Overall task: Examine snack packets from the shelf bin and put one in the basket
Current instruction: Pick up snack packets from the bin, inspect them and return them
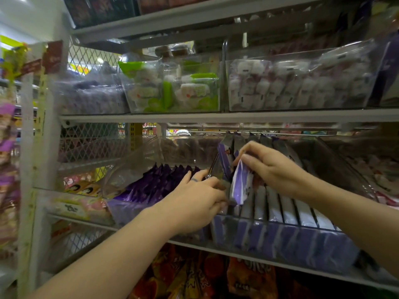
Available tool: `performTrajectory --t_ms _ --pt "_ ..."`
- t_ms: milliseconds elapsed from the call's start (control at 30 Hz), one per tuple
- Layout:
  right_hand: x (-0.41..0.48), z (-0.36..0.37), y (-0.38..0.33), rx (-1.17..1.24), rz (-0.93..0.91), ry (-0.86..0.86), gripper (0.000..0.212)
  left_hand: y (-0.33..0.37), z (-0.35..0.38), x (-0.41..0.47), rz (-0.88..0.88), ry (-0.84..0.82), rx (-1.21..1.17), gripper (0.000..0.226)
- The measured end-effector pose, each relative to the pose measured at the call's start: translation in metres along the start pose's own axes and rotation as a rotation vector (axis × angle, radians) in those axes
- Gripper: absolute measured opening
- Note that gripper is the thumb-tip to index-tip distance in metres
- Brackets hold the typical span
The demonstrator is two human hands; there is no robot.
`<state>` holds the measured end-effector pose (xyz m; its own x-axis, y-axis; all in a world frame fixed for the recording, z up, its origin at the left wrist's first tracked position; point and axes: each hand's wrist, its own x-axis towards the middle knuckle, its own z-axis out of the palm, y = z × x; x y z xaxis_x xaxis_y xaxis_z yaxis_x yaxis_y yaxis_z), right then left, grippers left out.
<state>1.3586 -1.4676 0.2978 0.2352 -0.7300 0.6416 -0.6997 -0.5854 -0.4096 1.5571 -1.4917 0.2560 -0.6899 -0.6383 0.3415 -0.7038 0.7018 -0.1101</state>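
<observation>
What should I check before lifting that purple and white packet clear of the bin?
1. Right hand has the purple and white snack packet by its top edge: ok, fingers pinch it.
2. Packet is clear of the row of upright purple and white packets: not ok, its lower end is down among them.
3. Left hand is steadying the neighbours: cannot tell, its fingertips are hidden at the front of the clear plastic bin.
4. Space above to lift: ok, open gap under the grey shelf above.
5. Basket ready: cannot tell, none in view.
</observation>
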Motion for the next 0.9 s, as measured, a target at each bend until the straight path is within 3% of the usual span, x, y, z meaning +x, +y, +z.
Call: performTrajectory --t_ms 133,333,467,600,700,733,900 --pt "-0.009 -0.008 -0.013 0.165 0.020 0.133 0.014 0.005 -0.003 -0.010 -0.032 0.151 -0.165 0.029" --pt "-0.047 -0.002 -0.029 0.266 -0.122 0.465 0.016 0.026 0.005 -0.035 -0.115 0.563 -0.442 0.019" --pt "-0.082 0.030 -0.042 0.437 -0.236 0.567 0.016 0.042 0.010 -0.050 -0.228 0.556 -0.829 0.037" --pt "-0.111 0.073 -0.043 0.502 -0.232 0.515 0.011 0.053 0.020 -0.069 -0.392 0.380 -1.414 0.045" --pt "-0.131 0.105 -0.039 0.514 -0.191 0.406 0.006 0.051 0.041 -0.087 -0.365 0.323 -1.636 0.040" --pt "-0.137 0.115 -0.036 0.542 -0.176 0.358 0.003 0.048 0.050 -0.095 -0.336 0.327 -1.676 0.045" --pt "-0.160 0.153 -0.013 0.735 0.051 0.144 0.050 0.027 0.097 -0.136 -0.364 0.286 -1.517 0.061"
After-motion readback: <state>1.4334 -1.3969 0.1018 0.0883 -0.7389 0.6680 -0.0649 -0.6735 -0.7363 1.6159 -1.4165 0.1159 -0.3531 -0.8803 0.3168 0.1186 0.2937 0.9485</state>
